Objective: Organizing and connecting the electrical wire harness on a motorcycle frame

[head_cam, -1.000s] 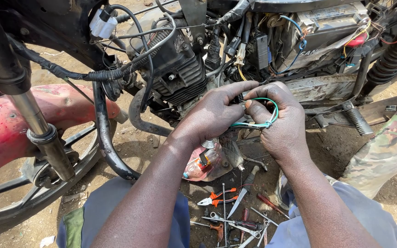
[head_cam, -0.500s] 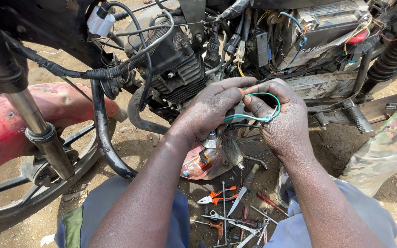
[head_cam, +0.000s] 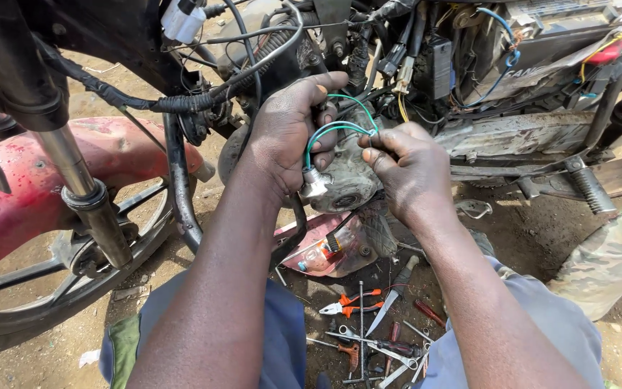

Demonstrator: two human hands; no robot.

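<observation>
Green wire (head_cam: 340, 128), looped and pinched between two bare hands in front of a motorcycle engine (head_cam: 347, 176), centre of frame. Nearest the camera, grey-blue trousers (head_cam: 275, 338) over bent knees, with a scatter of hand tools on the dirt between them: orange-handled pliers (head_cam: 347, 304), a screwdriver (head_cam: 390, 302) and several more, too tangled to name. Just beyond, a red plastic cover (head_cam: 325, 252) lying on the ground under the forearms. Above it, left hand (head_cam: 289, 133) curled shut around a small metal socket (head_cam: 314, 184) at the wire's lower end, thumb pressed over the strand. Right hand (head_cam: 408, 169) just beside it, thumb and forefinger closed on the other end of the same loop, remaining fingers folded in. Wire arching between the two hands, touching both, clear of the ground. To the left, chrome fork leg (head_cam: 84, 194), red mudguard (head_cam: 30, 194) and spoked front wheel (head_cam: 44, 288). Behind the hands, black cables (head_cam: 145, 101), a white connector (head_cam: 181, 20) and a bundle of coloured wiring (head_cam: 505, 57) under the frame. Far right, a folded footrest (head_cam: 588, 187) and a camouflage-patterned trouser leg (head_cam: 613, 252) of another person.
</observation>
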